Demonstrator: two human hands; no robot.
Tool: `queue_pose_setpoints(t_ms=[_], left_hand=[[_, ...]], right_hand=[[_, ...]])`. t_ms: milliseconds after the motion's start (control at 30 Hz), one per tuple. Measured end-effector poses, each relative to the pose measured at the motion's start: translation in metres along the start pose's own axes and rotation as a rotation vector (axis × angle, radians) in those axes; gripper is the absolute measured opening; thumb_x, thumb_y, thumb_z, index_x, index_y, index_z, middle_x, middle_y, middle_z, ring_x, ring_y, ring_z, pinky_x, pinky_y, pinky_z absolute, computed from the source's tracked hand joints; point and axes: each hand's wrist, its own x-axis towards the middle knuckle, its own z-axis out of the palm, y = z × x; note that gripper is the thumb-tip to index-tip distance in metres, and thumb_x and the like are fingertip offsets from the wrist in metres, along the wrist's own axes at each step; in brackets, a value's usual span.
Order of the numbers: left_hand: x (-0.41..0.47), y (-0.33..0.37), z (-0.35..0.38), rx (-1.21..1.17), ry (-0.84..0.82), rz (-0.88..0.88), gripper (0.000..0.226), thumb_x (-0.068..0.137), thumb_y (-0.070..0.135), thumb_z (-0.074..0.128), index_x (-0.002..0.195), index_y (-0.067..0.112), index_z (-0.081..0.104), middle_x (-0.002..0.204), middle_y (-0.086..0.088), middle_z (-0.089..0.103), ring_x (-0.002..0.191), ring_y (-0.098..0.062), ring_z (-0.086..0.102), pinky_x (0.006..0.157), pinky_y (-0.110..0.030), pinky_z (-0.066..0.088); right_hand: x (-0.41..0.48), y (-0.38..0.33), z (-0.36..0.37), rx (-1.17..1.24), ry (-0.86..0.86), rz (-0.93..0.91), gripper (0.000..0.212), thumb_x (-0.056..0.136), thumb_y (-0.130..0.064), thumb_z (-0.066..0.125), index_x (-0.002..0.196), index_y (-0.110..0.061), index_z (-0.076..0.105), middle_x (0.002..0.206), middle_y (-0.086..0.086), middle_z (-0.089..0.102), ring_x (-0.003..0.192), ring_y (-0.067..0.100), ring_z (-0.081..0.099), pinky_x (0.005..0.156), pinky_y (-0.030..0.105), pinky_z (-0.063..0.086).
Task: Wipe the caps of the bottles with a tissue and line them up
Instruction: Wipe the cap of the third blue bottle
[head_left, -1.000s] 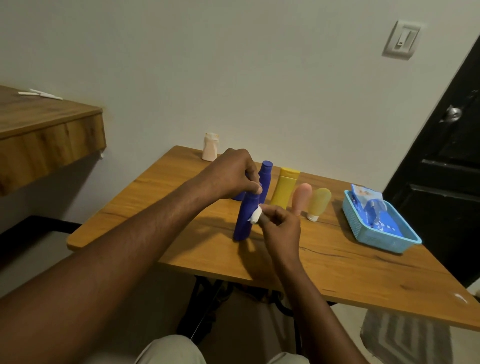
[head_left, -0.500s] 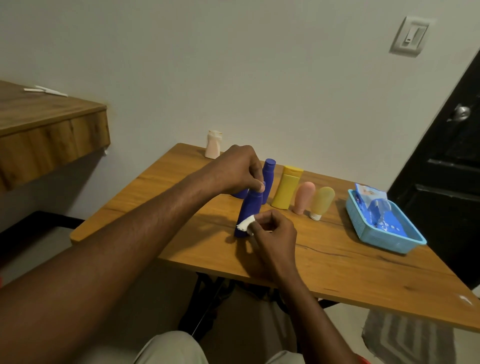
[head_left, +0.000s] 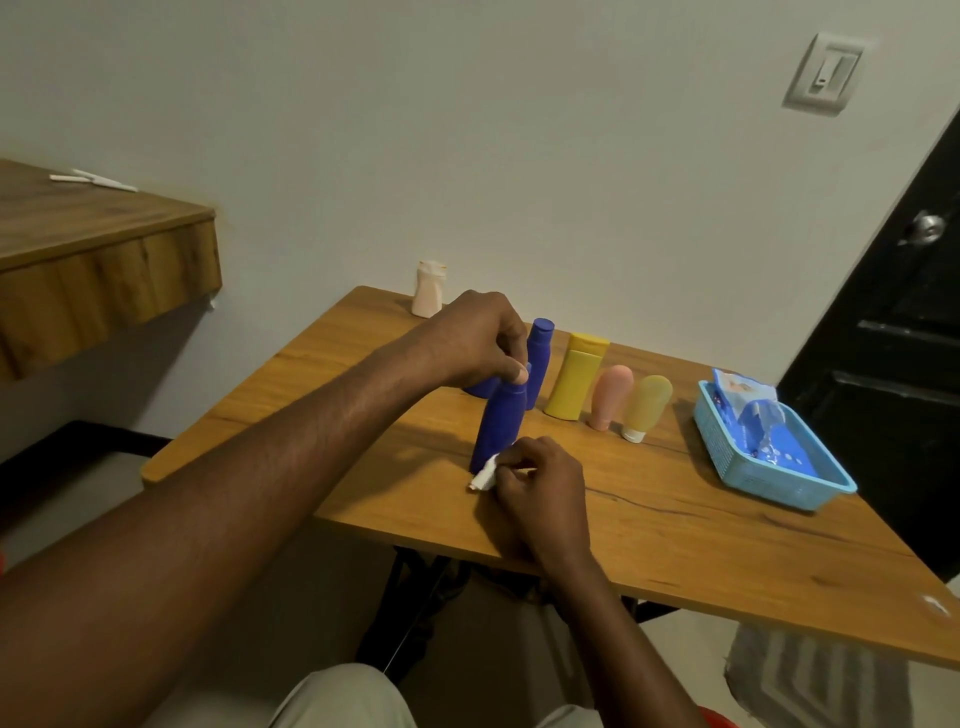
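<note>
1. Plainly, as I judge it, the wiping step is in hand. The left grip (head_left: 478, 338) is curled round the upper end of a tilted blue bottle (head_left: 498, 426). That bottle's lower end rests on the surface (head_left: 675, 519), left of the yellow bottle (head_left: 576, 376) and nearer the person.
2. The right grip (head_left: 540, 483) pinches a small wad of white tissue (head_left: 485, 473) against the lower end of the tilted blue bottle. The top end is hidden under the left fingers, so I cannot tell whether the cap is there or whether it is clean.
3. An upright blue bottle (head_left: 539, 358) stands just left of the yellow bottle. A pink bottle (head_left: 610, 397) and a tan bottle (head_left: 647, 408) stand just right of it, forming a row.
4. A pale little bottle (head_left: 428, 291) stands well apart, behind and left of the yellow bottle, seemingly not yet in the row.
5. A blue basket (head_left: 810, 488) holding a tissue pack (head_left: 748, 410) sits well right of the yellow bottle.
6. The next move probably calls for finishing the rub, righting the tilted bottle and setting it at the row's left end. It should be held steady so it does not knock the upright blue bottle just beside the left grip.
</note>
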Motion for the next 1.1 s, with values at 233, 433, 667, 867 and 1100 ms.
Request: queue_pose_setpoints(t_ms=[233,433,667,867,1100], left_hand=[[0.002,0.001,-0.001,0.014,-0.02,0.001,0.014,0.086,0.016,0.08,0.099,0.013,0.078,0.091,0.01,0.07,0.089,-0.009,0.068,0.067,-0.017,0.044],[0.003,-0.001,-0.003,0.016,-0.02,0.005,0.01,0.086,0.015,0.079,0.096,0.015,0.078,0.085,0.014,0.069,0.083,-0.004,0.066,0.065,-0.016,0.041],[0.003,-0.006,-0.004,0.019,-0.009,-0.007,0.015,0.085,0.015,0.08,0.1,0.017,0.08,0.096,0.009,0.074,0.087,-0.006,0.067,0.071,-0.019,0.049],[0.005,-0.008,-0.006,0.046,-0.028,-0.004,0.017,0.087,0.015,0.078,0.103,0.02,0.081,0.092,0.012,0.073,0.084,-0.003,0.066,0.07,-0.017,0.047],[0.005,-0.007,-0.003,0.088,-0.002,0.008,0.018,0.088,0.017,0.077,0.106,0.02,0.081,0.1,0.005,0.078,0.084,-0.005,0.066,0.07,-0.018,0.048]], right_hand=[[0.028,-0.001,-0.016,0.238,0.076,0.217,0.016,0.088,-0.005,0.068,0.085,-0.019,0.073,0.086,-0.006,0.072,0.086,0.009,0.069,0.073,0.029,0.057],[0.031,-0.017,-0.024,0.509,0.165,0.154,0.012,0.094,-0.014,0.068,0.1,-0.019,0.077,0.095,-0.006,0.077,0.093,0.01,0.071,0.083,0.035,0.059],[0.007,-0.003,-0.009,0.334,0.037,0.29,0.012,0.083,-0.01,0.079,0.089,-0.018,0.072,0.086,-0.005,0.074,0.082,0.005,0.069,0.081,0.043,0.061],[0.032,-0.043,-0.032,0.398,0.274,0.034,0.011,0.094,-0.013,0.069,0.1,-0.021,0.075,0.094,-0.014,0.073,0.093,-0.001,0.066,0.075,0.013,0.054],[0.023,-0.041,-0.019,0.351,0.282,0.016,0.022,0.097,-0.019,0.067,0.117,-0.019,0.075,0.11,-0.011,0.075,0.107,-0.001,0.065,0.09,0.03,0.059]])
